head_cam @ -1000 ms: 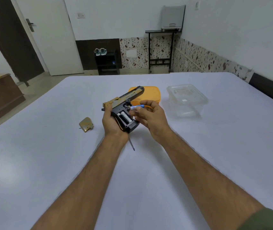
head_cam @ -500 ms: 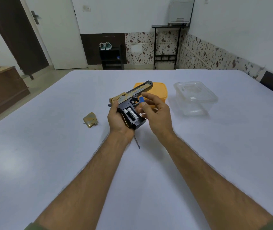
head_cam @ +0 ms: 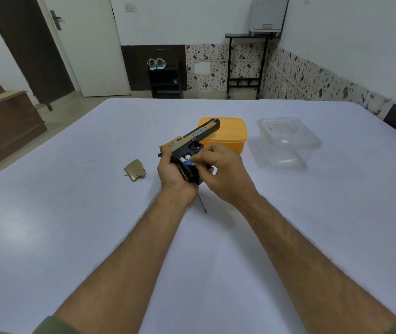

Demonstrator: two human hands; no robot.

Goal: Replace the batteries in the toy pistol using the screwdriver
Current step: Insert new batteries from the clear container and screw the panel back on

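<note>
My left hand [head_cam: 175, 175] grips the black and gold toy pistol [head_cam: 192, 141] by its handle, barrel pointing up and away to the right. The grip's battery compartment lies open, with batteries showing inside. My right hand [head_cam: 226, 174] pinches a blue and white battery [head_cam: 188, 163] and presses it into that compartment. The gold compartment cover [head_cam: 135, 170] lies on the table to the left of the pistol. A thin screwdriver shaft [head_cam: 202, 203] sticks out on the table below my hands; its handle is hidden under them.
An orange lidded box [head_cam: 230, 136] stands just behind the pistol, and a clear plastic container [head_cam: 288, 141] sits to its right on the white table [head_cam: 71, 225]. Beyond the table are a door, a shoe rack and a black stand.
My right hand has brought the blue battery down from beside the trigger guard into the open grip compartment. The pistol stays held in my left hand.
</note>
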